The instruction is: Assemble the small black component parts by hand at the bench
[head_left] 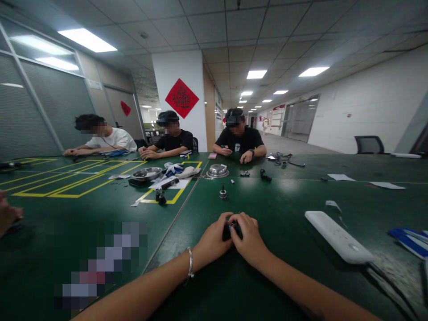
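Observation:
Both of my hands meet over the green table (267,209), close in front of me. My left hand (214,236), with a silver bracelet at the wrist, curls its fingers around the left side of a small dark metal part (232,226). From the right, my right hand (249,238) closes thumb and fingers on the same part. The fingers hide most of its shape. Beyond my hands a small metal piece with an upright shaft (223,192) stands on the table.
A white power strip (339,236) lies at right with its cable. Farther back are a metal bowl (147,174), an upturned metal lid (217,171), gloves (190,172) and black parts (161,197). Three people sit across; another person's hand (8,214) shows at far left.

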Motion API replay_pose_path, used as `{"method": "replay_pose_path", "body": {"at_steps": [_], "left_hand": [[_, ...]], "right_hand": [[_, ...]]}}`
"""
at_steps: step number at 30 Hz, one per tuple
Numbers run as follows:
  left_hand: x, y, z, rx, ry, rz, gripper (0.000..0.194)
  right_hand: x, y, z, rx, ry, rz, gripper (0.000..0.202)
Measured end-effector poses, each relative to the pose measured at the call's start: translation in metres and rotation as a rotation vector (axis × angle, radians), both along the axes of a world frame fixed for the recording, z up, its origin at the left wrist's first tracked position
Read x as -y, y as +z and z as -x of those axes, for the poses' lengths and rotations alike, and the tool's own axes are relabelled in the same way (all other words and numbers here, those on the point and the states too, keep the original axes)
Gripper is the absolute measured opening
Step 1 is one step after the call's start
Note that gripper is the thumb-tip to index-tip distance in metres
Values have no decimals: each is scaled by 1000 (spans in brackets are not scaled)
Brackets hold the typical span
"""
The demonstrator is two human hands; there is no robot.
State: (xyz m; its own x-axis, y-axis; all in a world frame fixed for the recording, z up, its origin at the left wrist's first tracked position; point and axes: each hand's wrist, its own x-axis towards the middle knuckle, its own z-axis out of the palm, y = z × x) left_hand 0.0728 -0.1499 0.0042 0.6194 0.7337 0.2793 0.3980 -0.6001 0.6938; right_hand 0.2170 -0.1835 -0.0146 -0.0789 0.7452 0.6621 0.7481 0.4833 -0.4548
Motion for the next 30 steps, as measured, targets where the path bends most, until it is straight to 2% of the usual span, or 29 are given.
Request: {"method": "replay_pose_path", "body": {"at_steps": [5, 12, 25, 30], "left_hand": [[1, 2, 0, -38, 5, 21, 57], [-1, 1, 0, -37, 9, -1, 58], [0, 5, 0, -29, -5, 1, 54], [1, 2, 0, -5, -6, 12, 58]], "right_hand": [[2, 3, -1, -24, -43, 10, 17], [4, 4, -1, 13, 1, 12, 18], [0, 3, -2, 9, -43, 92, 14], [0, -1, -1, -90, -97, 115, 35]]}}
